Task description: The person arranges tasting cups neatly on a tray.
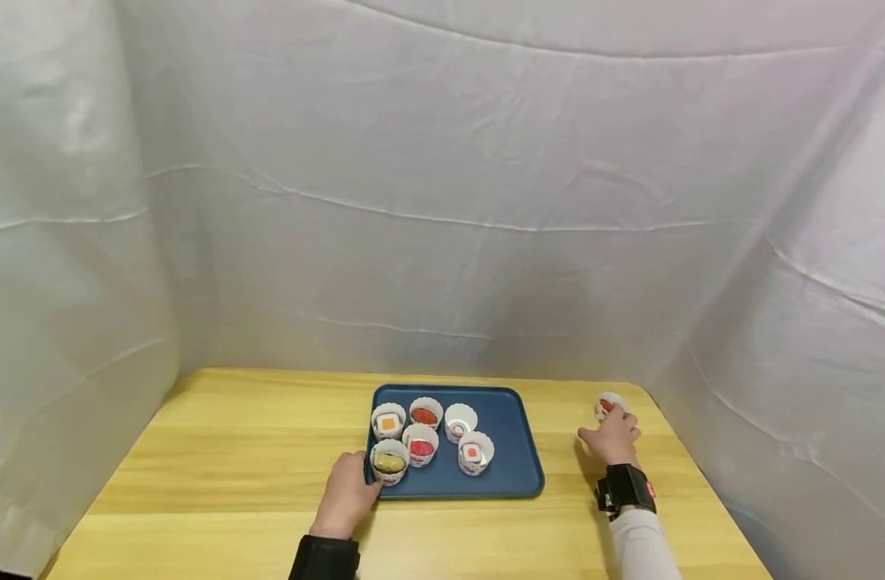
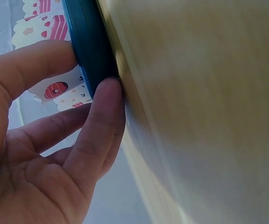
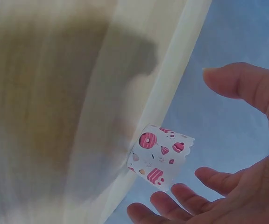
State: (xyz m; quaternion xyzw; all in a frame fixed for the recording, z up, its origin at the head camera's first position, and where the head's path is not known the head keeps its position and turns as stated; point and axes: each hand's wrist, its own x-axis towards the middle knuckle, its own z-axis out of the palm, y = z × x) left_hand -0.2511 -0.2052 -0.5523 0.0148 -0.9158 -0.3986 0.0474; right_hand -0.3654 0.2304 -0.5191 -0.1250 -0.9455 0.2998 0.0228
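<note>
My left hand (image 1: 346,493) is at the near left corner of a blue tray (image 1: 478,482). In the left wrist view its thumb and fingers pinch the tray's rim (image 2: 90,42) from both sides. Several white paper baking cups stand on the tray, among them one with a yellow piece (image 1: 390,464) close to that hand. At the far right of the table, my right hand (image 1: 610,439) reaches over a paper cup (image 3: 160,154) printed with pink sweets, which holds something red. Thumb and fingers are spread wide apart around that cup, with a gap between them and its wall.
On the tray, other cups hold an orange-centred white piece (image 1: 388,423), a red piece (image 1: 423,416), a pink piece (image 1: 421,447) and a red-centred piece (image 1: 473,453). Another cup (image 1: 460,420) shows a white inside. Pale curtains (image 1: 442,242) enclose the wooden table (image 1: 232,451).
</note>
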